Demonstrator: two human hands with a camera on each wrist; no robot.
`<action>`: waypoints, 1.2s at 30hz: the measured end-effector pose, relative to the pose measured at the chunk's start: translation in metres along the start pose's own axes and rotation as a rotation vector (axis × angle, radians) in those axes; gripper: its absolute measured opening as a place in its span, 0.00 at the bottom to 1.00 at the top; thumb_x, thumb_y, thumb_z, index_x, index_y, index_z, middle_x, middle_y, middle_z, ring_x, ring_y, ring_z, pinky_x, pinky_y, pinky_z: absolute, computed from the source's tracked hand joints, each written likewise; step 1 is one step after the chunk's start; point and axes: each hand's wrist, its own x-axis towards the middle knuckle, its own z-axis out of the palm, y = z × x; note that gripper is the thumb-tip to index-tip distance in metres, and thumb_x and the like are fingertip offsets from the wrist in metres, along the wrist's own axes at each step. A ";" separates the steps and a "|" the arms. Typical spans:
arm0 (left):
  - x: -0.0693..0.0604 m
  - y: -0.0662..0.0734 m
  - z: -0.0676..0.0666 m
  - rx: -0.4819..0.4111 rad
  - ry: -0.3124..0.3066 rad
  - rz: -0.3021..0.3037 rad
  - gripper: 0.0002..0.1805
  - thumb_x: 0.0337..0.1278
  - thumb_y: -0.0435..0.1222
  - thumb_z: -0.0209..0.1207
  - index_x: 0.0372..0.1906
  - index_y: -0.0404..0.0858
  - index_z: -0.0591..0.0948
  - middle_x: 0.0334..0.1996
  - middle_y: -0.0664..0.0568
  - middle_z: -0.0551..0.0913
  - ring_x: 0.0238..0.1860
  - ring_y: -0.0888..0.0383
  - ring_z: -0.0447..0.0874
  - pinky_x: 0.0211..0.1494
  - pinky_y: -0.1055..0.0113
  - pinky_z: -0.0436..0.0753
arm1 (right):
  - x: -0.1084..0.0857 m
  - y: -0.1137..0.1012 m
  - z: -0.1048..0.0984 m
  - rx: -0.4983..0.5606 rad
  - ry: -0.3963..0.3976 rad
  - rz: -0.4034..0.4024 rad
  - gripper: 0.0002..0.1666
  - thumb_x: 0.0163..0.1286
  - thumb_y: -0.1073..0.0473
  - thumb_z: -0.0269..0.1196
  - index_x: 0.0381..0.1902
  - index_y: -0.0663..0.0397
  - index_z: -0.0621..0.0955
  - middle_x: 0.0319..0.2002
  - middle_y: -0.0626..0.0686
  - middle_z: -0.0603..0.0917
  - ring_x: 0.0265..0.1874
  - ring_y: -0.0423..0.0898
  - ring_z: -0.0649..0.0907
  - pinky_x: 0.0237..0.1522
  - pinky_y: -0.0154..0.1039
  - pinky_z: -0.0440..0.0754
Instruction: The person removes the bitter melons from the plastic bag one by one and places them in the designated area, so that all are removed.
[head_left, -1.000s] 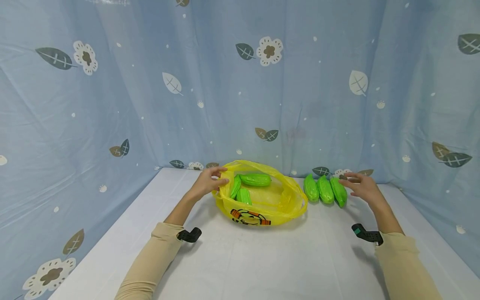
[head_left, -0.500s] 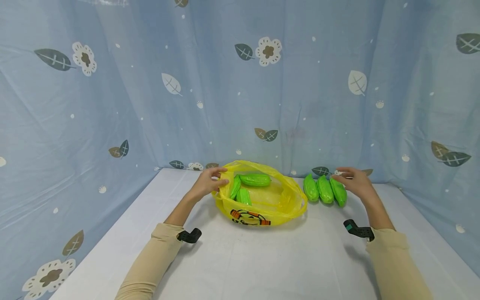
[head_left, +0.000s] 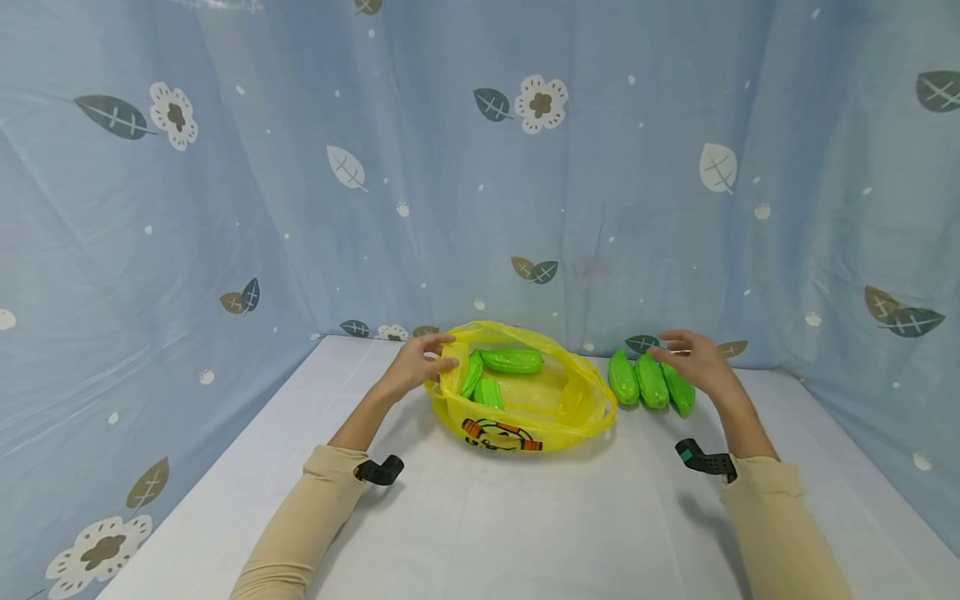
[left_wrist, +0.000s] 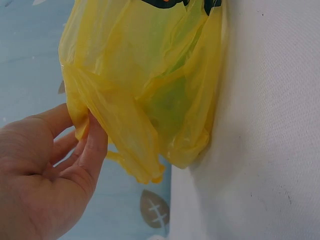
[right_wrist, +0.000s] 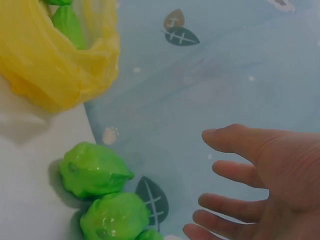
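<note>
In the head view a yellow plastic bag (head_left: 525, 425) lies with its mouth open, several green vegetable-shaped pieces (head_left: 513, 361) inside. My left hand (head_left: 411, 365) pinches the bag's left rim; the left wrist view shows thumb and fingers of that hand (left_wrist: 55, 170) on the yellow film (left_wrist: 125, 120). To the right of the bag, three green pieces (head_left: 623, 379) lie side by side. My right hand (head_left: 701, 362) hovers over the rightmost ones, fingers spread and holding nothing; the right wrist view shows the hand (right_wrist: 255, 185) apart from the green pieces (right_wrist: 95, 170).
A white-covered table (head_left: 555, 517) lies beneath everything. Behind it and at both sides hangs a blue curtain (head_left: 450, 208) with leaf and flower prints. A black device (head_left: 381, 471) is worn at each wrist.
My right hand has moved left, from beside the rightmost green piece to above the row. The left hand has kept its hold on the bag rim, and the bag has not visibly moved.
</note>
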 end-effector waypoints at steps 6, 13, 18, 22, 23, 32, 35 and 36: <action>0.000 -0.001 0.000 -0.008 0.002 0.002 0.29 0.62 0.41 0.65 0.67 0.40 0.74 0.52 0.40 0.75 0.44 0.51 0.86 0.46 0.48 0.87 | -0.004 -0.013 -0.002 -0.052 0.002 -0.046 0.42 0.73 0.37 0.55 0.70 0.64 0.67 0.66 0.75 0.67 0.63 0.71 0.70 0.59 0.66 0.75; 0.001 -0.001 0.000 -0.008 -0.002 0.003 0.29 0.61 0.42 0.65 0.66 0.41 0.74 0.53 0.39 0.75 0.45 0.50 0.86 0.47 0.46 0.87 | -0.005 -0.026 -0.001 -0.050 0.008 -0.073 0.39 0.73 0.40 0.56 0.70 0.62 0.67 0.65 0.74 0.69 0.62 0.71 0.72 0.57 0.66 0.76; 0.002 -0.003 0.001 -0.008 -0.003 -0.003 0.29 0.61 0.42 0.65 0.67 0.41 0.74 0.52 0.40 0.75 0.44 0.51 0.86 0.47 0.46 0.86 | -0.007 -0.032 0.002 -0.034 0.004 -0.067 0.39 0.73 0.39 0.56 0.70 0.61 0.67 0.65 0.72 0.70 0.63 0.70 0.71 0.59 0.67 0.74; 0.003 -0.002 0.002 -0.002 -0.006 -0.005 0.29 0.61 0.42 0.65 0.67 0.40 0.74 0.52 0.40 0.75 0.43 0.52 0.86 0.46 0.48 0.87 | -0.009 -0.036 0.004 -0.024 0.001 -0.061 0.40 0.72 0.38 0.56 0.70 0.60 0.67 0.65 0.71 0.71 0.63 0.70 0.72 0.59 0.67 0.74; 0.003 -0.002 0.001 -0.002 -0.006 -0.006 0.29 0.61 0.42 0.65 0.67 0.40 0.74 0.52 0.40 0.75 0.43 0.52 0.86 0.46 0.49 0.87 | -0.009 -0.038 0.004 -0.019 0.001 -0.067 0.40 0.72 0.38 0.56 0.70 0.60 0.67 0.64 0.72 0.71 0.62 0.70 0.72 0.58 0.66 0.75; 0.001 0.000 0.000 -0.013 0.001 -0.001 0.29 0.62 0.41 0.64 0.67 0.41 0.74 0.52 0.41 0.75 0.43 0.51 0.86 0.46 0.46 0.87 | -0.006 -0.051 0.009 0.009 0.003 -0.090 0.38 0.72 0.41 0.58 0.69 0.60 0.69 0.63 0.71 0.73 0.61 0.68 0.75 0.54 0.60 0.81; 0.002 -0.001 0.000 -0.009 -0.002 0.005 0.29 0.62 0.41 0.64 0.67 0.41 0.74 0.52 0.41 0.75 0.41 0.52 0.86 0.45 0.48 0.87 | -0.005 -0.053 0.010 0.027 -0.008 -0.088 0.37 0.73 0.42 0.58 0.70 0.59 0.68 0.63 0.71 0.73 0.59 0.67 0.77 0.53 0.58 0.83; 0.002 -0.002 0.000 -0.008 -0.002 0.006 0.29 0.62 0.41 0.64 0.67 0.41 0.74 0.52 0.41 0.74 0.41 0.53 0.86 0.45 0.48 0.87 | -0.005 -0.054 0.011 0.032 -0.010 -0.094 0.37 0.73 0.42 0.58 0.70 0.60 0.68 0.63 0.71 0.73 0.58 0.67 0.78 0.52 0.57 0.83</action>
